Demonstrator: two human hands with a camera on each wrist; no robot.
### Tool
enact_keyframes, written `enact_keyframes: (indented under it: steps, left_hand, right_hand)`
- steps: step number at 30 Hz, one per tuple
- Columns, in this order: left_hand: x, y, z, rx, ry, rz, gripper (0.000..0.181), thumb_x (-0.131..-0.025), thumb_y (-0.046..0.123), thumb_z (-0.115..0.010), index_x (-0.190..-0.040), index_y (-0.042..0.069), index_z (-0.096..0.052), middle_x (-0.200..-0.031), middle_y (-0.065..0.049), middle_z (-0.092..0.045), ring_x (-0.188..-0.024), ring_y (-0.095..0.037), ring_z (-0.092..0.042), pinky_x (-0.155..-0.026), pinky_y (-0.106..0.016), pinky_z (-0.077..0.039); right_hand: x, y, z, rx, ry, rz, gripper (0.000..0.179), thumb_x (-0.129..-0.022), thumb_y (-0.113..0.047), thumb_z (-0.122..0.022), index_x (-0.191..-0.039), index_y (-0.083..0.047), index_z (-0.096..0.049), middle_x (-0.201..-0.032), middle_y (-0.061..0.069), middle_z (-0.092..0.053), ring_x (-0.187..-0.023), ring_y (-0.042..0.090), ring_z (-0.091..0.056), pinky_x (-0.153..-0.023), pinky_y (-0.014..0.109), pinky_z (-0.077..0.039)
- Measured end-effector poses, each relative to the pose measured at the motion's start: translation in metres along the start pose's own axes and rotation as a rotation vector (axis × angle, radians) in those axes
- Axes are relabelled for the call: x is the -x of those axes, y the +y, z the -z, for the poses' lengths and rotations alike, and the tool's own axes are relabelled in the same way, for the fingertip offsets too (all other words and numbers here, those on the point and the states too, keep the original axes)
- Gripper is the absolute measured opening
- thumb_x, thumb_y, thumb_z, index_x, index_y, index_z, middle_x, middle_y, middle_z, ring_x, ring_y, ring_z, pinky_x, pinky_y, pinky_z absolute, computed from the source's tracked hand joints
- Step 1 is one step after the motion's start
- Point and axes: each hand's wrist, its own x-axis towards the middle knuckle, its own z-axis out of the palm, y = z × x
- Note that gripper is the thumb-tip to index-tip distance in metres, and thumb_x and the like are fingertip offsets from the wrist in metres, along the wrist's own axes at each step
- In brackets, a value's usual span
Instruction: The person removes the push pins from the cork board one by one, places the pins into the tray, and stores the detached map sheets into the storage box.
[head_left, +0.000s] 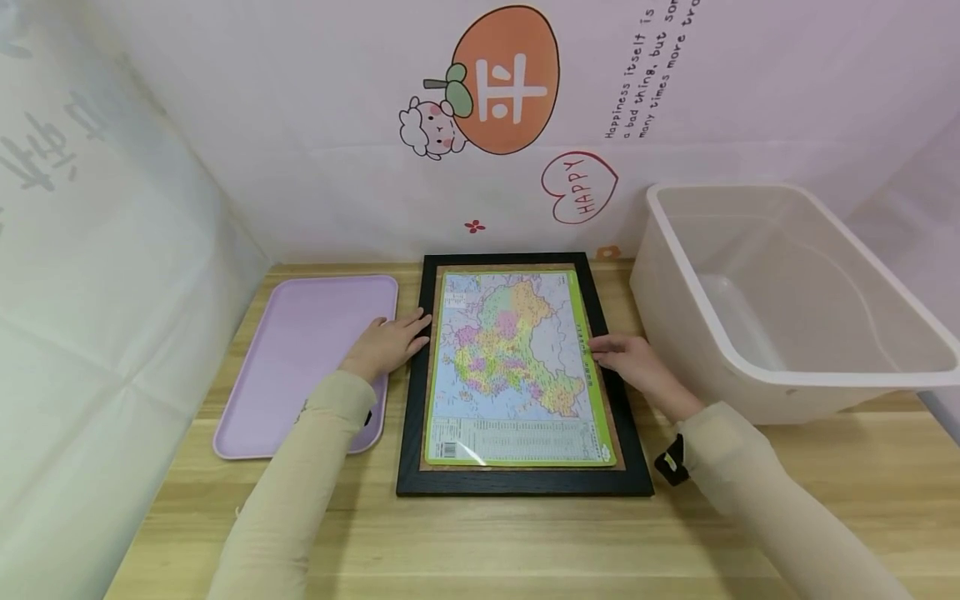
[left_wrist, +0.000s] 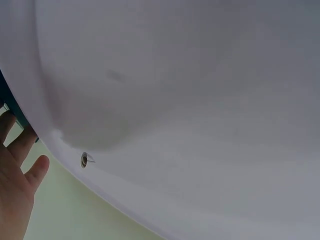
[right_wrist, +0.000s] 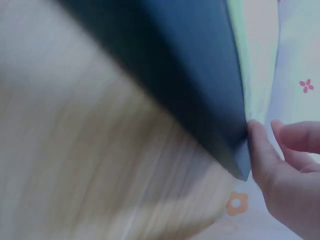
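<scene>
A black picture frame (head_left: 525,482) lies flat on the wooden table with a brown backing inside its border. On that backing rests a colourful map sheet (head_left: 510,358) with a green edge, turned sideways and glossy. My left hand (head_left: 386,343) reaches across the purple tray's right edge, its fingertips at the frame's left side. At the right, my right hand (head_left: 633,362) has its fingertips at the map's green edge, over the frame's border. The right wrist view shows the thumb (right_wrist: 257,145) against the dark frame and the other fingers bent loosely, apart from it.
The purple tray (head_left: 300,367) lies left of the frame; its surface fills most of the left wrist view. A large white plastic bin (head_left: 712,358) stands at the right, beside my right forearm. A white printed cloth (head_left: 337,167) hangs behind the table (head_left: 487,542).
</scene>
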Motion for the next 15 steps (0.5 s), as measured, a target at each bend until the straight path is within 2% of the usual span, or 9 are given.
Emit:
enact_keyframes:
  steps: [3,6,9,13,15]
  left_hand:
    - [-0.001,-0.001,0.0,-0.003,-0.008,0.003,0.053,-0.104,0.039,-0.033,-0.151,0.014,-0.03,-0.157,-0.007,-0.03,-0.134,-0.028,-0.047,-0.114,-0.055,-0.029]
    - [0.0,-0.001,0.001,-0.007,-0.009,0.0,0.053,-0.104,0.038,-0.033,-0.151,0.014,-0.03,-0.157,-0.007,-0.03,-0.133,-0.029,-0.047,-0.114,-0.056,-0.03]
    - [0.001,0.0,0.002,-0.01,-0.003,-0.003,0.052,-0.104,0.037,-0.034,-0.15,0.013,-0.031,-0.156,-0.008,-0.031,-0.133,-0.029,-0.048,-0.113,-0.056,-0.031]
    - [0.001,0.0,0.002,-0.014,0.002,-0.006,0.052,-0.104,0.037,-0.034,-0.15,0.013,-0.031,-0.156,-0.008,-0.031,-0.133,-0.029,-0.048,-0.113,-0.055,-0.031]
    - [0.0,0.0,0.001,-0.012,-0.003,-0.003,0.052,-0.104,0.037,-0.034,-0.151,0.013,-0.03,-0.157,-0.008,-0.031,-0.134,-0.029,-0.047,-0.114,-0.055,-0.03]
  right_hand:
    - [-0.001,-0.003,0.001,-0.127,-0.046,-0.067,0.044,-0.099,-0.004,-0.04,-0.14,0.01,-0.038,-0.146,0.028,-0.039,-0.134,0.037,-0.042,-0.113,0.045,-0.036]
    - [-0.002,-0.005,0.002,-0.24,-0.08,-0.1,0.046,-0.099,-0.002,-0.037,-0.144,0.009,-0.032,-0.15,0.027,-0.032,-0.137,0.036,-0.038,-0.115,0.042,-0.034]
    - [-0.003,-0.006,0.002,-0.325,-0.107,-0.12,0.047,-0.101,-0.002,-0.032,-0.146,0.008,-0.027,-0.153,0.025,-0.029,-0.138,0.034,-0.036,-0.109,0.03,-0.042]
    - [-0.004,-0.01,0.003,-0.386,-0.112,-0.152,0.046,-0.102,-0.002,-0.025,-0.148,0.006,-0.025,-0.153,0.023,-0.027,-0.132,0.028,-0.04,-0.097,0.017,-0.045]
    - [-0.004,-0.012,0.003,-0.403,-0.103,-0.161,0.046,-0.102,-0.001,-0.025,-0.148,0.006,-0.025,-0.152,0.023,-0.027,-0.127,0.024,-0.042,-0.102,0.022,-0.043]
